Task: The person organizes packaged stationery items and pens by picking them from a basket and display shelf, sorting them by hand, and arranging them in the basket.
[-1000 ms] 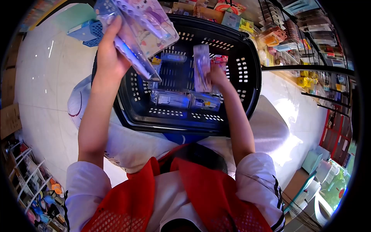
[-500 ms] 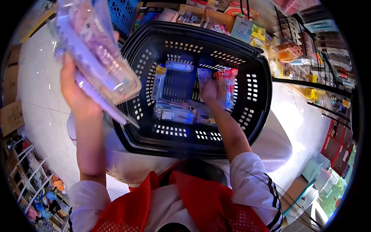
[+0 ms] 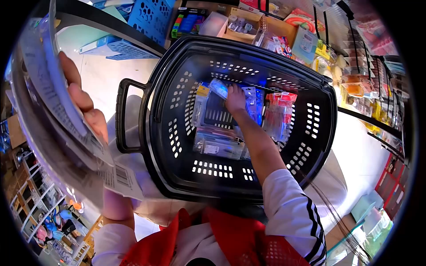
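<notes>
My left hand [image 3: 84, 102] is wrapped round several flat packages [image 3: 57, 119] in clear and purple packaging, their barcoded backs partly towards me. Inside the black basket [image 3: 248, 188], my right hand [image 3: 235, 98] has its fingers on a small clear bluish package [image 3: 218, 88] near the far side. Just right of that hand lies a blue-purple package [image 3: 254, 104]. Red-topped clear packs [image 3: 278, 116] lie at the basket's right. Nearer me is a clear box with a white label [image 3: 216, 144], and a yellow-topped pack [image 3: 200, 104] leans at the left wall.
The basket's handle [image 3: 128, 115] sticks out to the left. Beyond the basket is a shelf with an open carton [image 3: 242, 26] and a blue perforated bin [image 3: 151, 20]. Hanging packages [image 3: 357, 84] on hooks fill the right. A white wire rack [image 3: 33, 195] stands at the lower left.
The basket now appears further right and lower. My left hand and its packages have swung left and closer to the camera. My right hand has moved from the purple package to the small bluish one.
</notes>
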The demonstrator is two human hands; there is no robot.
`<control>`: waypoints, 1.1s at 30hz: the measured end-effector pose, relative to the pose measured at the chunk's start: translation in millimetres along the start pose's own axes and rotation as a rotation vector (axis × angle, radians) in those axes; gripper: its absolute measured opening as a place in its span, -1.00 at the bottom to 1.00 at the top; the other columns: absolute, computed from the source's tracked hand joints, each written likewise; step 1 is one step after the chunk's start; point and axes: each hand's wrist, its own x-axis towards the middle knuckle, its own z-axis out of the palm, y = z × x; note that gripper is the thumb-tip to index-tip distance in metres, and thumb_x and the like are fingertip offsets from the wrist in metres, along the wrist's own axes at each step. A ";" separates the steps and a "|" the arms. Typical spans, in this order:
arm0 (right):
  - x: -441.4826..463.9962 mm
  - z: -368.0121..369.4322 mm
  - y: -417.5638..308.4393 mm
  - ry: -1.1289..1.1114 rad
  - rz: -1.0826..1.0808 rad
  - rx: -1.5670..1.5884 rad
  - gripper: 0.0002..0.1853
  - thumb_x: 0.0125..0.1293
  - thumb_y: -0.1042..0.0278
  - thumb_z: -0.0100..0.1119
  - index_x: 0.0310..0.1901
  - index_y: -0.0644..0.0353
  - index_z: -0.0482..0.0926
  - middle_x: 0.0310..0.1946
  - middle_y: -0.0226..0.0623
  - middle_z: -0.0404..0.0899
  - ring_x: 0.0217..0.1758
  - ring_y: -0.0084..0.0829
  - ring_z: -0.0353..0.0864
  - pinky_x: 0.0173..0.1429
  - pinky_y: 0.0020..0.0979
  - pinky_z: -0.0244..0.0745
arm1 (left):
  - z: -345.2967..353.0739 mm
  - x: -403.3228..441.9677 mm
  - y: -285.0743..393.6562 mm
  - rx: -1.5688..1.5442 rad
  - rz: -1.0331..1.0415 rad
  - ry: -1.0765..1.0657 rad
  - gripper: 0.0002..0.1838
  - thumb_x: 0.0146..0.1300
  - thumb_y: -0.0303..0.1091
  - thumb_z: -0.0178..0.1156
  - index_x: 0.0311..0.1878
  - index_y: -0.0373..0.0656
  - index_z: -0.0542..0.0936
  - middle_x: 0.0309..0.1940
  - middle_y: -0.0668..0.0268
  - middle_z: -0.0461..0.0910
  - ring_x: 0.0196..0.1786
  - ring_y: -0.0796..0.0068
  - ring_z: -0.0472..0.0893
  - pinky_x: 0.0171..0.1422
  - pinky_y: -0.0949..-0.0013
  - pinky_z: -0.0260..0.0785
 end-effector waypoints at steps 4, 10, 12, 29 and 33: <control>3.5 -9.7 -0.5 -0.155 0.081 0.069 -0.54 -0.15 0.47 0.15 -0.12 0.24 0.31 -0.17 -0.12 0.38 -0.10 -0.09 0.41 -0.06 -0.20 0.38 | -0.8 2.6 -4.5 -0.037 0.008 -0.029 -0.46 0.21 -0.43 0.00 0.26 0.06 0.15 0.26 0.52 0.11 0.13 0.42 0.40 0.09 0.39 0.33; 1.1 -19.5 -5.7 -0.292 0.275 0.156 -0.45 -0.20 0.38 0.22 -0.08 0.28 0.30 -0.17 -0.04 0.45 -0.14 -0.06 0.49 -0.11 -0.20 0.46 | 1.0 1.8 0.8 -0.034 -0.004 -0.008 -0.45 0.20 -0.39 0.02 0.26 0.01 0.14 0.26 0.46 0.13 0.15 0.38 0.39 0.11 0.38 0.33; 0.0 -40.4 -10.4 -0.483 0.393 0.233 -0.39 -0.22 0.30 0.28 -0.06 0.29 0.31 -0.19 -0.02 0.49 -0.15 -0.08 0.52 -0.10 -0.23 0.47 | 3.4 4.4 -1.8 -0.112 0.000 -0.031 -0.44 0.20 -0.36 0.03 0.27 0.00 0.13 0.25 0.42 0.14 0.16 0.37 0.37 0.13 0.36 0.31; -137.9 -248.9 72.8 -0.195 0.750 0.264 -0.39 -0.30 0.16 0.31 -0.19 0.39 0.40 -0.27 0.04 0.53 -0.18 -0.11 0.55 -0.07 -0.26 0.44 | 0.4 -4.2 -22.4 0.112 0.276 0.207 -0.43 0.20 -0.21 -0.03 0.24 -0.24 0.13 0.19 -0.01 0.20 0.23 0.16 0.27 0.16 0.18 0.28; -168.6 -278.6 35.5 -0.255 0.514 0.172 -0.46 -0.26 0.30 0.29 -0.17 0.31 0.37 -0.28 0.04 0.50 -0.19 -0.06 0.52 -0.10 -0.21 0.42 | -6.8 -1.9 -27.3 0.238 0.289 0.470 -0.60 0.17 -0.17 0.04 0.03 -0.17 0.36 -0.05 0.17 0.44 0.00 0.24 0.45 -0.09 0.18 0.38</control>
